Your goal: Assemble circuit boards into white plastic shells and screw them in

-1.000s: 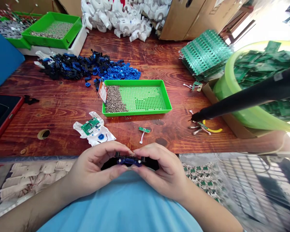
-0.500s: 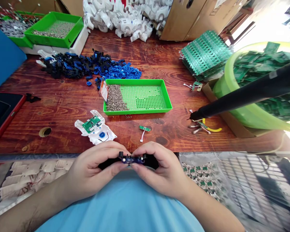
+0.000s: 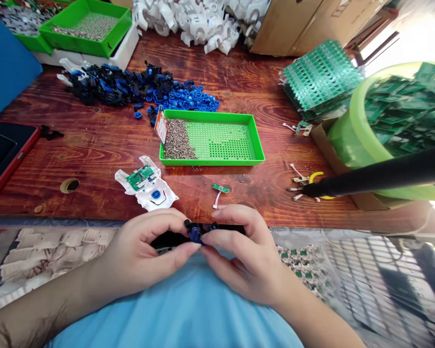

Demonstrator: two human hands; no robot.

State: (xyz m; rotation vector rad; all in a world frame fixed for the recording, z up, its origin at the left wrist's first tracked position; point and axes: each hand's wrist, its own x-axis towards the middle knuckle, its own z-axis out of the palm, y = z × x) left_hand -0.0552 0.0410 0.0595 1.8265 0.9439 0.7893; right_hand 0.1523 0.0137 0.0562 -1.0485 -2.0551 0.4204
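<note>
Between both hands, just off the table's front edge, is a small black-and-blue plastic part (image 3: pixel 195 233). My left hand (image 3: pixel 148 251) pinches its left side between thumb and fingers. My right hand (image 3: pixel 244 256) grips the other side, its fingers covering much of the part. Beyond my left hand lies a white plastic shell (image 3: pixel 154 195) with a green circuit board (image 3: pixel 142 178) and a blue ring in it. A small green board with a white-plugged cable (image 3: pixel 221 188) lies beyond my right hand.
A green tray (image 3: pixel 212 163) of small screws stands mid-table. Behind it are piles of black-and-blue parts (image 3: pixel 119 87) and blue rings (image 3: pixel 188 98). A black rod (image 3: pixel 377 174) crosses the right side, near a yellow-green tub (image 3: pixel 351 125) of circuit boards. A phone (image 3: pixel 9 154) lies left.
The black-and-blue part has turned in my hands. My right index finger has shifted across its front, and the other right fingers have lifted. The view has shifted slightly.
</note>
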